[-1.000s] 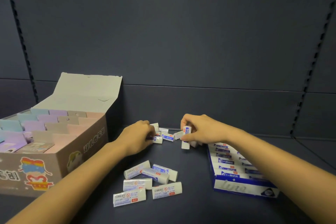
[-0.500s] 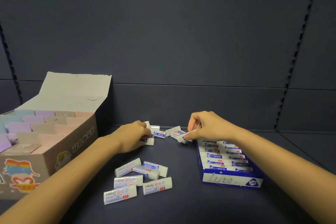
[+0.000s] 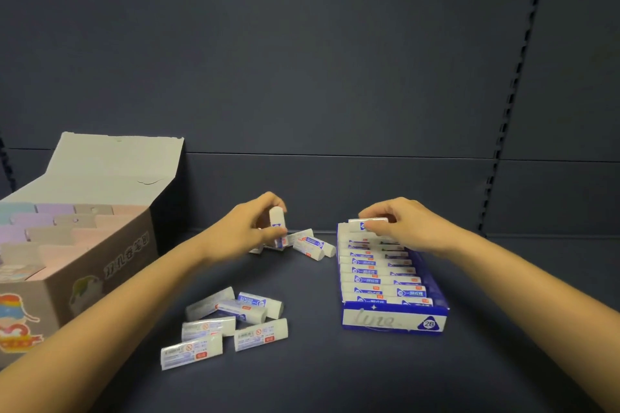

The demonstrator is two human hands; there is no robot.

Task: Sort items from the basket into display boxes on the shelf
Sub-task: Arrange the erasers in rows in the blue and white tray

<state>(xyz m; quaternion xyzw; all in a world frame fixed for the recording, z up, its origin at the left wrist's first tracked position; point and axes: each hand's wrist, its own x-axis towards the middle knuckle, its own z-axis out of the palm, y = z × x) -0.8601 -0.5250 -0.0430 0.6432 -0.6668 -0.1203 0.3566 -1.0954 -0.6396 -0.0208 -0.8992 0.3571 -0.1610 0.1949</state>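
The right hand [image 3: 402, 228] is pinching a sleeved eraser [image 3: 360, 225] at the far end of the blue display box [image 3: 392, 318]. Left of the box, the left hand [image 3: 248, 231] is gripping a second eraser [image 3: 276, 216] upright. Both are likely light and stiff, so pinching the long sides should work.

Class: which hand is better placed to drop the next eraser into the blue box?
Right. The right hand holds an eraser above the blue box; the left hand grips another eraser outside it.
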